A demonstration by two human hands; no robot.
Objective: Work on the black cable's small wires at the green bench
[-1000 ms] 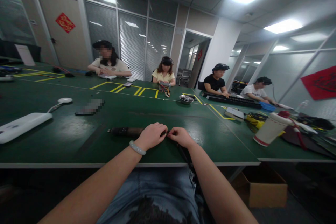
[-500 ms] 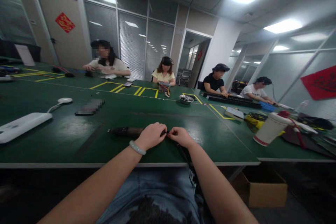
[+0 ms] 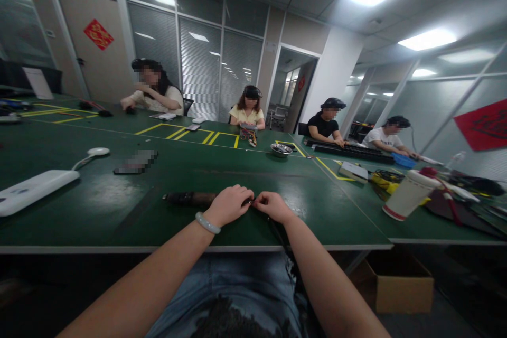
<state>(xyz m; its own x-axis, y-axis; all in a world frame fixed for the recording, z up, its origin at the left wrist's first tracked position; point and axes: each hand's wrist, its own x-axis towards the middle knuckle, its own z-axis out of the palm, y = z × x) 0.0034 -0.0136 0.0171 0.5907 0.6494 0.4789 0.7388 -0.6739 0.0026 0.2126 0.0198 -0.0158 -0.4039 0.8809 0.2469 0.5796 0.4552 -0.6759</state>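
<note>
A dark, cylindrical electric screwdriver (image 3: 190, 198) lies on the green table in front of me, its narrow metal tip pointing left. My left hand (image 3: 233, 202), with a pale bangle on the wrist, is closed over the tool's rear end and covers it. Close beside it, my right hand (image 3: 273, 206) pinches a small dark part at the tail of the tool, apparently the end of its cord. The black cord (image 3: 276, 228) runs from under the right hand toward the table's near edge. Fingers hide the exact joint between tool and cord.
A white power-bank-like device (image 3: 37, 190) and a phone (image 3: 134, 162) lie to the left. Ahead stands a metal bowl (image 3: 281, 150). At right are a white cup (image 3: 407, 198), a silver box (image 3: 354, 171) and cables. Several co-workers sit across the table; a cardboard box (image 3: 404, 290) is below.
My hands have barely moved. Across the table at left, a co-worker has leaned to the left and raised one arm toward the head.
</note>
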